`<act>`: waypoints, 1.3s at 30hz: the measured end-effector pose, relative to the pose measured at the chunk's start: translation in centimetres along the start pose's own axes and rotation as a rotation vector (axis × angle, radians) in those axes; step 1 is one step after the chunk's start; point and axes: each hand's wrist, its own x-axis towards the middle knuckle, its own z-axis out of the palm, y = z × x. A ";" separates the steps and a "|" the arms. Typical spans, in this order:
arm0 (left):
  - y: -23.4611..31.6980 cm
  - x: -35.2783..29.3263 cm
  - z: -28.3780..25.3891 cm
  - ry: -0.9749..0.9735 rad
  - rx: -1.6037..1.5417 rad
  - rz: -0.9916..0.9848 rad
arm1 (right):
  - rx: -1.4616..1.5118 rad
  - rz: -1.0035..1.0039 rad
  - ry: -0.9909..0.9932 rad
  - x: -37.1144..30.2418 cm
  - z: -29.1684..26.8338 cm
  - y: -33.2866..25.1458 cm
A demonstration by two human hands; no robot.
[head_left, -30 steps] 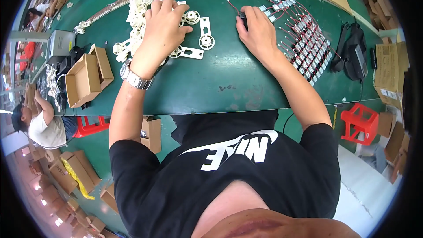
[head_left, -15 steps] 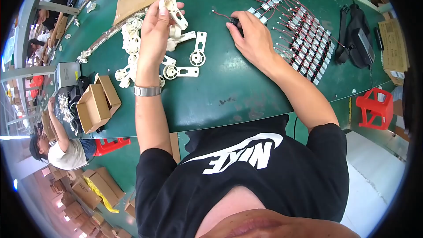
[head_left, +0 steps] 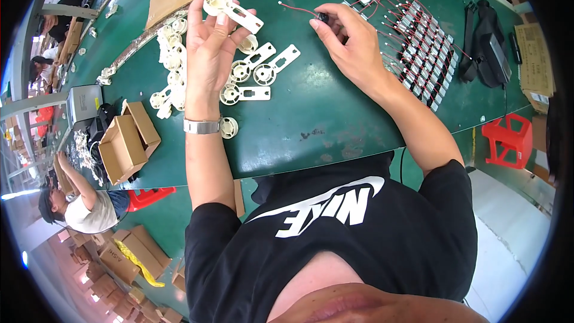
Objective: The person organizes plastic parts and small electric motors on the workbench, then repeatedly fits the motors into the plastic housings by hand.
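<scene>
A scuffed green tabletop [head_left: 311,113] is filling the middle. Far left, the left hand [head_left: 208,48] is pinching a cream plastic part [head_left: 235,14], round-cupped with a flat slotted arm. To the right, the right hand [head_left: 353,42] is clamping a small black component [head_left: 323,17] trailing thin red wire [head_left: 299,8], left of rows of silvery blocks [head_left: 426,51].

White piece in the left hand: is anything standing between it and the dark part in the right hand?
Nothing bulky shows between the white piece and the dark part in the right hand; only a thin red wire, apparently the part's own, reaches into the gap over the green table. Other white pieces lie nearer the person's body.
</scene>
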 end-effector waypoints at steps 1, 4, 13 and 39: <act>0.0 0.0 0.2 -0.002 -0.026 -0.031 | 0.019 -0.028 0.018 -0.1 0.0 0.0; -0.4 0.1 0.5 -0.017 -0.129 -0.081 | 0.047 -0.084 0.044 -0.3 0.0 -0.2; -1.5 -0.2 1.5 -0.062 0.035 -0.099 | 0.364 0.042 -0.030 -1.4 0.7 -0.9; -3.1 -1.9 5.1 -0.085 0.213 -0.183 | 0.739 0.242 -0.175 -0.2 -0.5 -0.4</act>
